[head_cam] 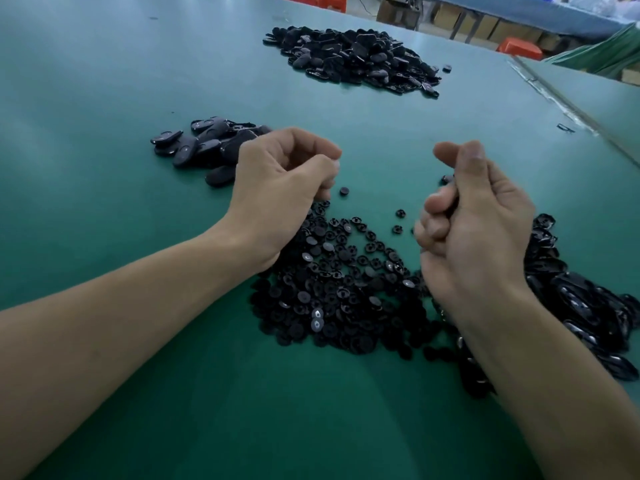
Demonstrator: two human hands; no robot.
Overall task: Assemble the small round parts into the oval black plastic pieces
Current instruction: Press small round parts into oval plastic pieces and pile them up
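Head view: left hand (284, 181) and right hand (478, 233) hover, fingers curled, over the round parts (332, 282) heaped at lower centre, with ovals (585, 306) at lower right. Whether either hand grips anything, I cannot tell. A loose pinch could drop a part into the heap, or a wrist could sweep the piles together.

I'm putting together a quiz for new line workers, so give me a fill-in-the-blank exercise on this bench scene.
1. The table has a ____ surface.
2. The heap of small round parts lies ____ the left hand and the right hand.
3. A lone round part lies on the table close to the ____ hand's fingertips.
4. The far pile of oval pieces is ____ in colour.

Missing words: green; between; left; black.
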